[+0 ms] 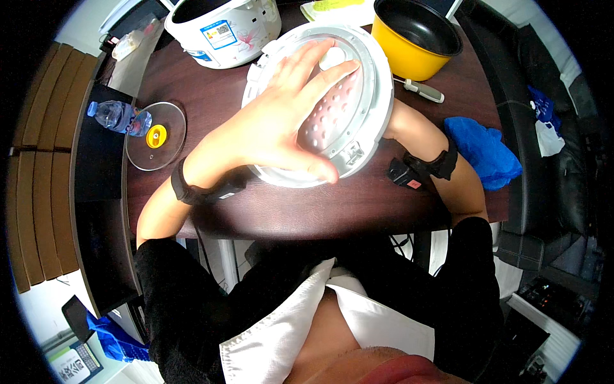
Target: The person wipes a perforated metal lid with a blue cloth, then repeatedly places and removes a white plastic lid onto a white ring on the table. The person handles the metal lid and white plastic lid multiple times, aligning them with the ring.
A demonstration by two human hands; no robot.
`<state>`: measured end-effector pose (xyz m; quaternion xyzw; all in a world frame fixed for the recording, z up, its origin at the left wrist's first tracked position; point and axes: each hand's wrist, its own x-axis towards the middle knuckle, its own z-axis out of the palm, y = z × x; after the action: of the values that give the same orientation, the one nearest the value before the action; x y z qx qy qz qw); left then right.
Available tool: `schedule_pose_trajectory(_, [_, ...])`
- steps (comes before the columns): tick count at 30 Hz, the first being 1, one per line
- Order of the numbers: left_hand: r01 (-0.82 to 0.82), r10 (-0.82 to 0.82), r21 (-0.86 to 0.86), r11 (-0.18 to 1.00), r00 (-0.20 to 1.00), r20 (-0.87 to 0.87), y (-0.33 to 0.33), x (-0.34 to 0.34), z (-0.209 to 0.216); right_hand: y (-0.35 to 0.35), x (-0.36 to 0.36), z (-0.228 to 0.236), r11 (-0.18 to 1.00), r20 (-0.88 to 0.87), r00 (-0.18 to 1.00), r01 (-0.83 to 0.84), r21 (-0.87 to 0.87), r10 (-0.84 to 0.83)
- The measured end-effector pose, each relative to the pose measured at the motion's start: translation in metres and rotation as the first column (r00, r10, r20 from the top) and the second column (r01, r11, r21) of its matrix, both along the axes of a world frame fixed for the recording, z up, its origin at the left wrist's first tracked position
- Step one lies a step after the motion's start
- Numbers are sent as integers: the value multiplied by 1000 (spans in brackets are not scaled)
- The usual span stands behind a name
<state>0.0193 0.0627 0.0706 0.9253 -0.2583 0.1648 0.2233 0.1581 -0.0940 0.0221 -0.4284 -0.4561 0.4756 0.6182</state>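
Note:
A round white rice cooker lid (377, 96), with a holed plate inside a grey ring, is raised and tilted above the table. My left hand (291, 102) lies across its face, fingers spread toward the far rim and thumb stretched toward the near rim. From the right, my right hand (394, 120) reaches behind the lid and holds it there; its fingers are hidden. A plastic catch (354, 152) shows on the near right rim. Beyond the lid, a white rice cooker body (246, 32) stands at left and a yellow inner pot (409, 57) at right.
Right of the lid lie a grey-handled screwdriver (423, 91) and a blue cloth (481, 153). A glass lid with a yellow knob (156, 136) and a water bottle (118, 116) lie at left. The dark wooden table (288, 214) holds these things; a black sofa (531, 185) stands at right.

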Motion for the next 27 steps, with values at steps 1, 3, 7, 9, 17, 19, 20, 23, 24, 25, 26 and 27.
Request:
schedule_pose_trajectory(1, [16, -16, -12, 1000, 1000, -3, 0, 1, 0, -1, -1, 4, 1000, 4, 1000, 24, -19, -24])
schedule_pose_trajectory(3, [21, -21, -27, 999, 1000, -9, 0, 3, -1, -4, -6, 12, 993, 17, 996, 92, -73, -91])
schedule_pose_trajectory(7, [28, -27, -150, 988, 1000, 13, 12, 13, -6, -10, -17, 33, 937, 98, 967, 253, -239, -236])
schedule_pose_trajectory(9, [72, -68, -284, 956, 997, 24, 13, 15, 1, -11, -18, 34, 925, 133, 958, 280, -256, -253])
schedule_pose_trajectory(17, [-360, -279, -886, 292, 854, -438, 45, -9, -26, -10, -24, 44, 939, 726, 633, 338, 55, -271])
schedule_pose_trajectory(19, [-409, -278, -899, 156, 855, -437, 44, -17, -29, -6, -23, 38, 925, 651, 676, 364, 112, -345])
schedule_pose_trajectory(20, [-421, -272, -902, 99, 860, -431, 43, -22, -31, -7, -24, 43, 916, 677, 671, 401, 12, -303])
schedule_pose_trajectory(23, [-428, -212, -904, -3, 883, -418, 36, -32, -35, -2, -20, 37, 870, 692, 546, 412, 270, -473])
schedule_pose_trajectory(24, [-428, -198, -903, -31, 888, -414, 37, -33, -36, -1, -18, 36, 846, 708, 478, 404, 349, -520])
schedule_pose_trajectory(25, [-428, -177, -903, -34, 892, -416, 36, -35, -35, 7, -17, 33, 780, 658, 420, 355, 515, -626])
schedule_pose_trajectory(26, [-429, -158, -902, -45, 895, -417, 35, -37, -36, 10, -19, 32, 793, 674, 420, 350, 498, -608])
schedule_pose_trajectory(27, [-427, -140, -902, -58, 898, -417, 34, -39, -37, 12, -20, 32, 807, 690, 420, 343, 481, -590])
